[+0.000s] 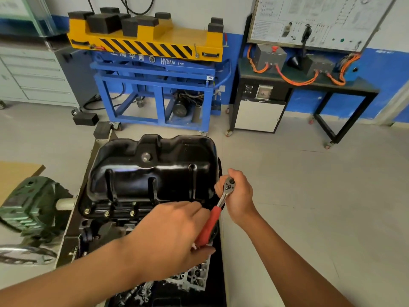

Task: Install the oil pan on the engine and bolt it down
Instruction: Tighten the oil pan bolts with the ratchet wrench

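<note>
1. Black steel oil pan [155, 173] sits on the engine [99, 231], just beyond the fingers of both hands, with bolts [106, 213] along its near flange.
2. The left hand [174, 231] has its fingers and thumb gripping the red handle of the ratchet [218, 209].
3. The right hand [240, 196] has its fingers curled round the ratchet's steel head, at the pan's near right corner.
</note>
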Demonstrator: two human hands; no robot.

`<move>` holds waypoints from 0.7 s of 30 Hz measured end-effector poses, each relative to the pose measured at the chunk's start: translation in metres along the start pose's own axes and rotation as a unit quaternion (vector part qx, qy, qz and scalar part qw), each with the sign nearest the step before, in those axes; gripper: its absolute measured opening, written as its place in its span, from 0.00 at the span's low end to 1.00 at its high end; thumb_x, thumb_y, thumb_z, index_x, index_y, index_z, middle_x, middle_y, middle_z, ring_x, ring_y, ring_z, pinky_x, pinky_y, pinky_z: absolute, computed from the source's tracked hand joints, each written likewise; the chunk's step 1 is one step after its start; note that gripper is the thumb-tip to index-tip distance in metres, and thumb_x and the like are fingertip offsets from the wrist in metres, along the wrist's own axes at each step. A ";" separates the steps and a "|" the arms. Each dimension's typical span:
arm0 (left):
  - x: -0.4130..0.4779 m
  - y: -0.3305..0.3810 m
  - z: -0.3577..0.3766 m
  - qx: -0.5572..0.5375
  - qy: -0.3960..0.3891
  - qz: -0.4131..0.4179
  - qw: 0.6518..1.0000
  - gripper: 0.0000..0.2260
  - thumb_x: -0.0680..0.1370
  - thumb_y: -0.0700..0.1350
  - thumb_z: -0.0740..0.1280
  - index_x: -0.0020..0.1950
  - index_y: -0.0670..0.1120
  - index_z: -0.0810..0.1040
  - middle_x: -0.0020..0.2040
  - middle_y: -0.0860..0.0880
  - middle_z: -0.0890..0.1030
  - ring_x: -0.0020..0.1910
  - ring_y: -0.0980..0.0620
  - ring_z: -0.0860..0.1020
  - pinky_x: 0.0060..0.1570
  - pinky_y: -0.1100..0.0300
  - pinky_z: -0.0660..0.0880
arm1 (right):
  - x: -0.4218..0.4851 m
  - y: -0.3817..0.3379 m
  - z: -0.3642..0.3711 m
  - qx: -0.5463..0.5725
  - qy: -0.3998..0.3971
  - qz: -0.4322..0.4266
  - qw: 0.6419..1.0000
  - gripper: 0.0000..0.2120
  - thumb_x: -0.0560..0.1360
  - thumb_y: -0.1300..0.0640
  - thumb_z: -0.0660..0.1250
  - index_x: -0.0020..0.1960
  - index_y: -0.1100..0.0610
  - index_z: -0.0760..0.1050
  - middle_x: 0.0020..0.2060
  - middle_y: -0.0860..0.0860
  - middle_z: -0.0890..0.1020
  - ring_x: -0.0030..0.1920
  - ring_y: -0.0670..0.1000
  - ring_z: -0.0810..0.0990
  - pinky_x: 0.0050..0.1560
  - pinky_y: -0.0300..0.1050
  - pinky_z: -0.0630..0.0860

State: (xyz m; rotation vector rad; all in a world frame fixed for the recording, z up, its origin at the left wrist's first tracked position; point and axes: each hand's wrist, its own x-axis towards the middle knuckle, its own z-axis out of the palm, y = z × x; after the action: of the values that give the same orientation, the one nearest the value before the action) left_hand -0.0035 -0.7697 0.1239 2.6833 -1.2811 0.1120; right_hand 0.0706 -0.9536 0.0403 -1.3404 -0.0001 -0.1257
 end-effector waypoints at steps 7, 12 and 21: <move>0.007 0.011 -0.001 -0.002 -0.005 0.002 1.000 0.17 0.71 0.65 0.70 0.44 0.52 0.76 0.37 0.57 0.74 0.34 0.57 0.72 0.39 0.63 0.75 | -0.005 -0.005 -0.001 -0.003 0.001 0.005 1.000 0.23 0.74 0.47 0.55 0.20 0.47 0.63 0.20 0.45 0.62 0.25 0.48 0.58 0.32 0.46 0.56; 0.015 -0.013 -0.023 0.003 -0.044 0.005 0.999 0.13 0.74 0.60 0.71 0.51 0.54 0.76 0.42 0.59 0.71 0.46 0.58 0.69 0.54 0.61 0.71 | -0.003 -0.005 -0.013 0.043 0.018 0.053 0.998 0.25 0.74 0.49 0.55 0.19 0.47 0.72 0.20 0.43 0.70 0.26 0.46 0.68 0.33 0.44 0.62; 0.067 -0.056 -0.060 0.167 -0.111 0.015 0.980 0.24 0.77 0.59 0.48 0.62 0.59 0.79 0.54 0.57 0.76 0.60 0.54 0.69 0.58 0.57 0.68 | -0.003 -0.010 -0.012 0.017 -0.082 0.028 0.996 0.21 0.73 0.50 0.50 0.22 0.51 0.59 0.19 0.48 0.59 0.24 0.48 0.55 0.31 0.48 0.52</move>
State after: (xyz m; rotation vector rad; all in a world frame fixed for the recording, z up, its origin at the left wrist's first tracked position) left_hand 0.0820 -0.7754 0.1855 3.0310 -1.4846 0.0340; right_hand 0.0663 -0.9670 0.0466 -1.3128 -0.1026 0.0306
